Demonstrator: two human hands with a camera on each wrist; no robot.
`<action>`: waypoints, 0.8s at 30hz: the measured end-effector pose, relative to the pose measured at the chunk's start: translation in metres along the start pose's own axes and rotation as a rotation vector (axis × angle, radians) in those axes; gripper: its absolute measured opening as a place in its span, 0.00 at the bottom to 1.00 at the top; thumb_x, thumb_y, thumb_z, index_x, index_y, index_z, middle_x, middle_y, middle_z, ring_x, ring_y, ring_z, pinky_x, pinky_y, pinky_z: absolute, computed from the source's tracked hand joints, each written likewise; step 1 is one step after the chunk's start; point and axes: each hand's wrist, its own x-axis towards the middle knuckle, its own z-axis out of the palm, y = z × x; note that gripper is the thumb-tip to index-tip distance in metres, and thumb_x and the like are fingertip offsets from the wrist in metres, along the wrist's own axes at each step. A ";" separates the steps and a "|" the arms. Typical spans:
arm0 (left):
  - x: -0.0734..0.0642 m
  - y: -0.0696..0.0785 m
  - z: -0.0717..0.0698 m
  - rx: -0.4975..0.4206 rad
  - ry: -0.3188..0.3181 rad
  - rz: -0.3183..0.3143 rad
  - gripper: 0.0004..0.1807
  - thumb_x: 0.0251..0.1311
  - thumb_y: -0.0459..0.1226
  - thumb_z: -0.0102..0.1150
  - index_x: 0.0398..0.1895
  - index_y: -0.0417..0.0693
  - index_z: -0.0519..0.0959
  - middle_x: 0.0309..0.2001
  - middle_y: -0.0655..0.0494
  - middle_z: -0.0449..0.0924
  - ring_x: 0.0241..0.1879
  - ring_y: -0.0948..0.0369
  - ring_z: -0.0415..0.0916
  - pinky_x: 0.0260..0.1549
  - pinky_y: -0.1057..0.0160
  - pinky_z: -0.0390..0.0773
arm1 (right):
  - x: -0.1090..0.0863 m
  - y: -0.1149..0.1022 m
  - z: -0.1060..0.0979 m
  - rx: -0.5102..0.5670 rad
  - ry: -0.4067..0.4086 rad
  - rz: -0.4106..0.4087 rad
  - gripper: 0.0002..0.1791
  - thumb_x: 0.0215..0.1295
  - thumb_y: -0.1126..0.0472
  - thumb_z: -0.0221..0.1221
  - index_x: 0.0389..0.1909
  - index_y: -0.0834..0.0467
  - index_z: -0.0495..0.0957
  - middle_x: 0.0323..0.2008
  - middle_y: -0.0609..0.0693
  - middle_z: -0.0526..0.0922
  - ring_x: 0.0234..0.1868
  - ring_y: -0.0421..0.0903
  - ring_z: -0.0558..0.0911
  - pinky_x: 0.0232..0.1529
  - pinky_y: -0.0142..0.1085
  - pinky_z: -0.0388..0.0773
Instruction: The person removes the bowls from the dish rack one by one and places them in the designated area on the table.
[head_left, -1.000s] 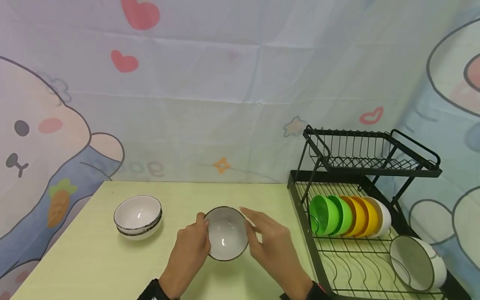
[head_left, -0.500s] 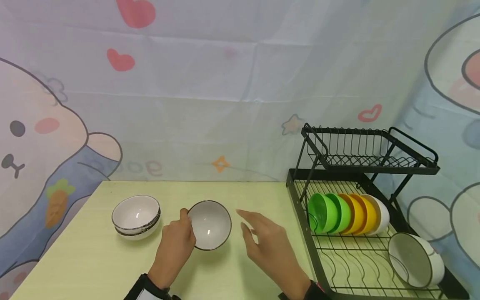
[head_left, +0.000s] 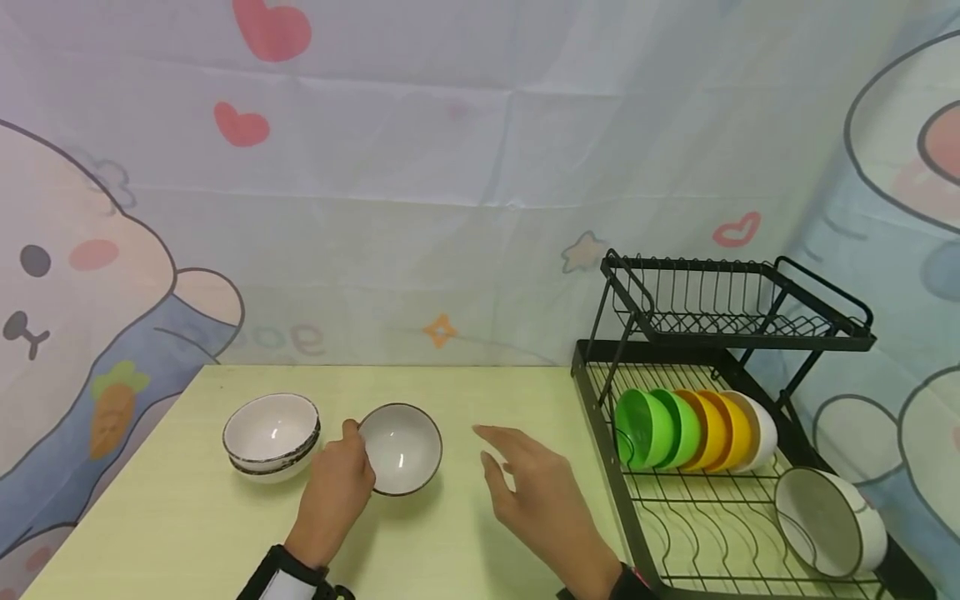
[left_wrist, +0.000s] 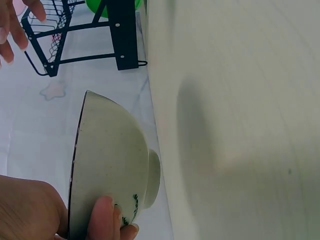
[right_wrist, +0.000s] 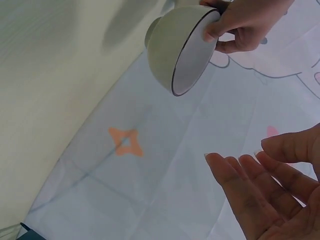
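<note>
My left hand [head_left: 334, 482] grips the left rim of a white bowl [head_left: 402, 450] with a dark rim. In the left wrist view the bowl [left_wrist: 107, 155] hangs above the table, its foot ring off the surface, with fingers curled under its side. Green marks show near the foot. My right hand [head_left: 538, 500] is held in the air to the right of the bowl, apart from it, fingers relaxed and holding nothing; the right wrist view shows the same hand [right_wrist: 270, 195] with a gap to the bowl. Left of my left hand stand two stacked white bowls [head_left: 272, 429] with dark speckled rims.
A black two-tier dish rack [head_left: 600, 417] stands at the right. Green bowls [head_left: 641, 429], yellow bowls [head_left: 701, 429] and a white one [head_left: 761, 433] lean in its lower tier. A larger white pot-like bowl [head_left: 862, 525] lies on its side at the front right. A printed cloth hangs behind the table.
The right hand has let go of the bowl's right side. My left hand has carried the bowl to the left, nearer the stacked bowls.
</note>
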 end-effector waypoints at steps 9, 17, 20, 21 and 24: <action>0.001 -0.009 0.002 -0.033 -0.037 -0.040 0.07 0.59 0.22 0.48 0.39 0.23 0.69 0.18 0.34 0.78 0.14 0.52 0.77 0.09 0.62 0.69 | -0.001 0.000 0.001 0.013 -0.020 -0.001 0.17 0.62 0.67 0.64 0.52 0.54 0.83 0.48 0.47 0.87 0.42 0.43 0.88 0.36 0.27 0.83; 0.003 -0.018 0.009 -0.077 -0.064 -0.089 0.04 0.62 0.24 0.45 0.38 0.28 0.67 0.16 0.42 0.78 0.13 0.55 0.76 0.12 0.63 0.70 | -0.001 0.000 0.001 0.032 -0.039 0.023 0.16 0.63 0.67 0.63 0.52 0.54 0.83 0.49 0.47 0.87 0.43 0.42 0.88 0.36 0.28 0.83; 0.004 -0.021 0.011 -0.080 -0.049 -0.091 0.09 0.62 0.24 0.44 0.43 0.24 0.67 0.15 0.42 0.78 0.13 0.54 0.77 0.13 0.60 0.72 | -0.001 0.000 0.002 0.030 -0.046 0.026 0.16 0.63 0.67 0.63 0.52 0.53 0.83 0.48 0.46 0.87 0.45 0.42 0.88 0.36 0.27 0.83; 0.004 -0.022 0.012 -0.080 -0.048 -0.091 0.10 0.62 0.24 0.44 0.45 0.23 0.67 0.15 0.42 0.78 0.13 0.54 0.77 0.13 0.59 0.73 | -0.001 0.000 0.002 0.031 -0.047 0.025 0.16 0.63 0.67 0.63 0.52 0.53 0.83 0.48 0.47 0.87 0.45 0.42 0.88 0.36 0.27 0.83; 0.003 -0.024 0.014 -0.086 -0.048 -0.105 0.12 0.62 0.24 0.44 0.46 0.21 0.66 0.16 0.39 0.79 0.14 0.53 0.78 0.14 0.58 0.74 | -0.001 0.000 0.002 0.029 -0.054 0.023 0.16 0.63 0.67 0.63 0.51 0.54 0.82 0.48 0.47 0.87 0.45 0.42 0.88 0.36 0.26 0.83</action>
